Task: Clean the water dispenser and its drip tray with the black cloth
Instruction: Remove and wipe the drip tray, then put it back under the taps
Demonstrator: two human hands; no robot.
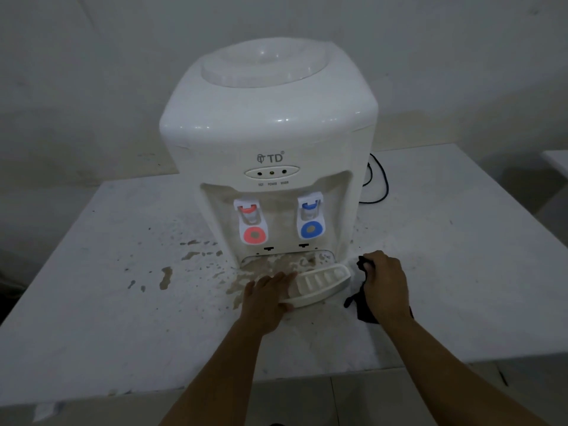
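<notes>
A white water dispenser [270, 133] with a red tap [253, 226] and a blue tap [311, 221] stands on a white table [445, 272]. Its white slotted drip tray [319, 282] lies pulled out and skewed in front of the base. My left hand [270, 298] holds the tray's left end, fingers along its top and thumb under the edge. My right hand [384, 284] grips the black cloth [362, 302] on the table just right of the tray. The recess [276, 261] where the tray sat is stained brown.
Brown splashes [166, 276] mark the table left of and in front of the dispenser. A black power cord [379, 182] loops behind the dispenser on the right. A plain wall stands behind; the table's front edge runs near my forearms.
</notes>
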